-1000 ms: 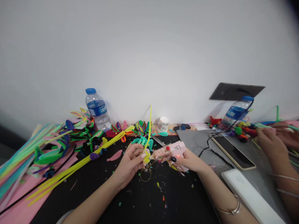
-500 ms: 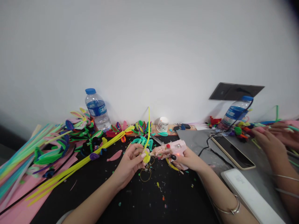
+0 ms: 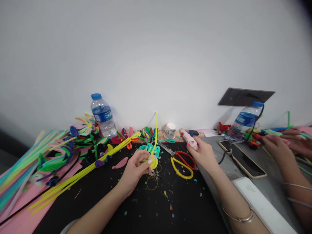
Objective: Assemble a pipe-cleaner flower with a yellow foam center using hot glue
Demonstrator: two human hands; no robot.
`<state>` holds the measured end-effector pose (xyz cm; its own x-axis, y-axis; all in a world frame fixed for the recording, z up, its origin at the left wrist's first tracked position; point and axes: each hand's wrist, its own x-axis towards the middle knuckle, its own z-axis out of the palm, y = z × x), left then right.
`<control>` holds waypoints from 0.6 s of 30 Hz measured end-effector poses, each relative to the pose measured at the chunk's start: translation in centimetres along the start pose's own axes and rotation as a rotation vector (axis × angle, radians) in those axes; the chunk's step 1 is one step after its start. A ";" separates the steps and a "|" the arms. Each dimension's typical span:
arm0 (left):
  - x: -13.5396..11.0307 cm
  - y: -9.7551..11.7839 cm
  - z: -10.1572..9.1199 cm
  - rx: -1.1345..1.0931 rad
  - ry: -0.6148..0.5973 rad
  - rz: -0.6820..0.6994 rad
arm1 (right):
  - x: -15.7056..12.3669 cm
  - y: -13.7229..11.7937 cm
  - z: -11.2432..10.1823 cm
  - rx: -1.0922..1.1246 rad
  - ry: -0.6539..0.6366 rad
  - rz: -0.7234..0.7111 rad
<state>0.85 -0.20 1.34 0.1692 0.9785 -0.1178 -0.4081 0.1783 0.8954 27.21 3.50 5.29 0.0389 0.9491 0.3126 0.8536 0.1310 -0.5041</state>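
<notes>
Between its thumb and fingers, my left hand (image 3: 136,170) pinches a yellow pipe cleaner (image 3: 156,138); its lower end is coiled and its long end points straight up. My right hand (image 3: 202,152) is closed around a pink hot glue gun (image 3: 188,139), held over the right side of the mat with its nozzle toward the wall. Scissors (image 3: 182,162) with one red and one yellow handle lie just left of the right hand. Teal pipe cleaner loops (image 3: 149,148) rest behind my left hand. A pink pipe cleaner petal (image 3: 120,163) lies to its left.
Bundled pipe cleaners (image 3: 60,175) and finished-looking coloured shapes fill the left. A water bottle (image 3: 103,113) and a paper cup (image 3: 170,130) stand by the wall. At right are a phone (image 3: 243,159), a white power bank-like block (image 3: 263,208), a cable and another person's hands (image 3: 282,149).
My right hand has moved the glue gun away from the yellow coil, back and to the right, uncovering the scissors. My left hand stays in place with the pipe cleaner.
</notes>
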 end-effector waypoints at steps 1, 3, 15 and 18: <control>0.1 0.0 0.0 0.015 0.005 0.012 | 0.2 0.4 -0.1 -0.091 0.027 0.043; 0.2 -0.2 -0.1 0.042 0.006 0.031 | 0.3 1.4 -0.2 -0.241 0.031 0.141; 0.1 -0.3 0.0 0.117 -0.011 0.096 | 0.5 6.3 0.6 -0.526 -0.048 0.198; 0.1 -0.3 0.0 0.152 -0.029 0.098 | 0.7 4.7 0.4 -0.364 0.111 0.120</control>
<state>1.03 -0.21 1.07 0.1617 0.9867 -0.0161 -0.2842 0.0622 0.9568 31.10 4.86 2.82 0.1880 0.9123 0.3639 0.9672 -0.1076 -0.2300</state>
